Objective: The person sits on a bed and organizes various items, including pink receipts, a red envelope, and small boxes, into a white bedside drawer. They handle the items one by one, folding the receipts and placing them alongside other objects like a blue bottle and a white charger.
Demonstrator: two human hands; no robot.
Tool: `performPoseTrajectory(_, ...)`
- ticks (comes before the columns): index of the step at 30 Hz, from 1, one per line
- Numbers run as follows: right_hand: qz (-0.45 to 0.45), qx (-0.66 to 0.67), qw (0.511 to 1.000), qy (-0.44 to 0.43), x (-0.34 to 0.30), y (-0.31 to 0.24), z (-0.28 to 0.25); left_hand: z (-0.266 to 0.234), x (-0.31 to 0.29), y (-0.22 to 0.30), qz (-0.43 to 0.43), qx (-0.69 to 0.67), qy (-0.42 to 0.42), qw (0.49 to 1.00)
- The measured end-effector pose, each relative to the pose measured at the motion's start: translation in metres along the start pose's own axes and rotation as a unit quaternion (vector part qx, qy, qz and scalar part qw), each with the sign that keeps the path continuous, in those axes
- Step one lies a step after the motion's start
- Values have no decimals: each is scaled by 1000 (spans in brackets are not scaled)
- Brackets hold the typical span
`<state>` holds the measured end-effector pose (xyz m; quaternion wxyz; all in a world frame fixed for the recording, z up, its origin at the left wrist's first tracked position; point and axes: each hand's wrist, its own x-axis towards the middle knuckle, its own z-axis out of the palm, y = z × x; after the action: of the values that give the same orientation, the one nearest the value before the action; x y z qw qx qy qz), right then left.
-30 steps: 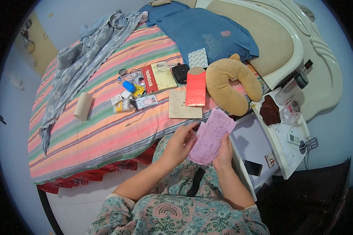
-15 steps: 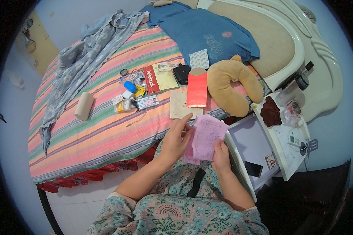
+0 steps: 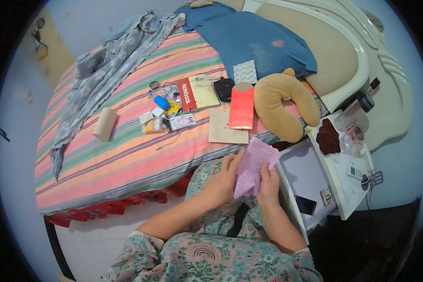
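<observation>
Pink paper sheets (image 3: 251, 167) with faint writing are held folded together over my lap, just off the bed's near edge. My left hand (image 3: 222, 182) grips their left edge, with its fingers partly behind the paper. On the right side, my right hand (image 3: 269, 185) pinches them, thumb on top. Beyond the paper, on the bed, lie a flat beige booklet (image 3: 221, 133) and a red envelope (image 3: 242, 110) that overlaps it. A tan neck pillow (image 3: 272, 115) rests to the right of the envelope.
An open drawer (image 3: 298, 171) at my right contains a black phone (image 3: 305, 205) and a small card. Above it, a white nightstand (image 3: 340, 171) bears a brown cloth (image 3: 328, 137). A notebook (image 3: 199, 96), an ID card (image 3: 182, 121) and a beige roll (image 3: 105, 124) lie on the striped bed.
My left hand has come down onto the paper's left edge. The pink sheets now look narrower and folded closer together. The whole view has shifted slightly.
</observation>
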<state>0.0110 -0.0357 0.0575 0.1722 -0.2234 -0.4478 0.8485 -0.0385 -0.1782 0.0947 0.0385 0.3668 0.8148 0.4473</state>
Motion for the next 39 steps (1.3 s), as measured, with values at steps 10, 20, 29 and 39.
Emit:
performPoseTrajectory(10, -129, -230, 964, 19, 11, 3, -10, -16, 11, -28, -152, -387, -73, 906)
performPoseTrajectory(20, -61, -196, 970, -133, -8, -9, -4, 8, 22, -26, -168, -354, -32, 919)
performPoseTrajectory(29, 51, -55, 985, -155, -10, -17, -25, 7, 18, -23, -194, -394, -179, 880)
performPoseTrajectory(39, 145, 182, 964, -133, -17, -38, -40, 4, 36, 2, -17, -100, -131, 986)
